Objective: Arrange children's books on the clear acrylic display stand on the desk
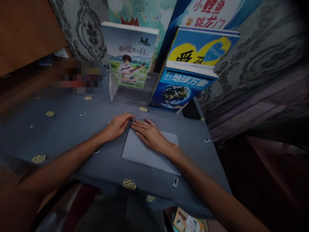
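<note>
A plain pale sheet [149, 158], which looks like paper, lies flat on the cloth-covered table in front of me. My right hand [151, 135] rests palm down on its upper left part, fingers stretched toward the far left corner. Just left of that corner is my left hand [120, 125], its fingers extended and slightly bent, fingertips close to those of the right hand. Nothing shows in its grasp. Both hands cover the sheet's far left corner, so I cannot tell whether the left fingertips touch it.
The table wears a grey-blue cloth [67, 129] with yellow fruit prints. Behind the hands, a guitar-player book [131, 59], a blue globe-cover book [178, 91] and a yellow-and-blue book [202, 45] stand in clear holders. A dark flat object [193, 109] is beside them. Below the front edge lies another book [188, 222].
</note>
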### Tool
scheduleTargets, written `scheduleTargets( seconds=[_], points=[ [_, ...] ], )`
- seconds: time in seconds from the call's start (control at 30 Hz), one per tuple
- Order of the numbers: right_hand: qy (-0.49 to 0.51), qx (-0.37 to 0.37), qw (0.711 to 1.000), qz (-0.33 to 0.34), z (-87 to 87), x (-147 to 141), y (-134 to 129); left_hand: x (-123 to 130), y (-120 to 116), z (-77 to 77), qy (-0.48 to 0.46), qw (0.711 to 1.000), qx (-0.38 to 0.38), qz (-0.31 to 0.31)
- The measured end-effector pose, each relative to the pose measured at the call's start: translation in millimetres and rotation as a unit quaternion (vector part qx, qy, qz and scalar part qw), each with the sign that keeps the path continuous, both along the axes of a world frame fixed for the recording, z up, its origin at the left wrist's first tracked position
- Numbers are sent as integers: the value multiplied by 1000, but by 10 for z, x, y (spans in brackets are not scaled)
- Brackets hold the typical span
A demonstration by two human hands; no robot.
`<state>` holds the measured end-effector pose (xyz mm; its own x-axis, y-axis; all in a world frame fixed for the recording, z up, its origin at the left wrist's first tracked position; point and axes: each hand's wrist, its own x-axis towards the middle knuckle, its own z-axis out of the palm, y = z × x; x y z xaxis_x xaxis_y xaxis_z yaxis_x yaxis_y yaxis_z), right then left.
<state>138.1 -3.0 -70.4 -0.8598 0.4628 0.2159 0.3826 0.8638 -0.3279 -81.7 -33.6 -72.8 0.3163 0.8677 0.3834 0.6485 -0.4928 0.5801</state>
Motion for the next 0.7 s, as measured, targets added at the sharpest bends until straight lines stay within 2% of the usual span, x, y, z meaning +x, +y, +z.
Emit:
scheduleTargets(
  seconds=[0.2, 0.27, 0.37, 0.53, 0.7],
  points=[
    [-17, 98, 994, -52, 43, 2, -105, -2, -2, 3, 9, 1000, -5, -13],
    [-23, 111, 993, -45, 83, 14, -165, -8, 0, 1, 18, 1000, -2, -18],
    [-4, 93, 996, 15, 158, 39, -284, -18, 6, -2, 25, 999, -1, -31],
    [11, 26, 985, 173, 279, 28, -517, -32, 12, -6, 30, 999, -3, -38],
    [-8, 17, 978, 206, 272, -20, -604, -29, 4, 4, 28, 999, -1, -38]
  ],
)
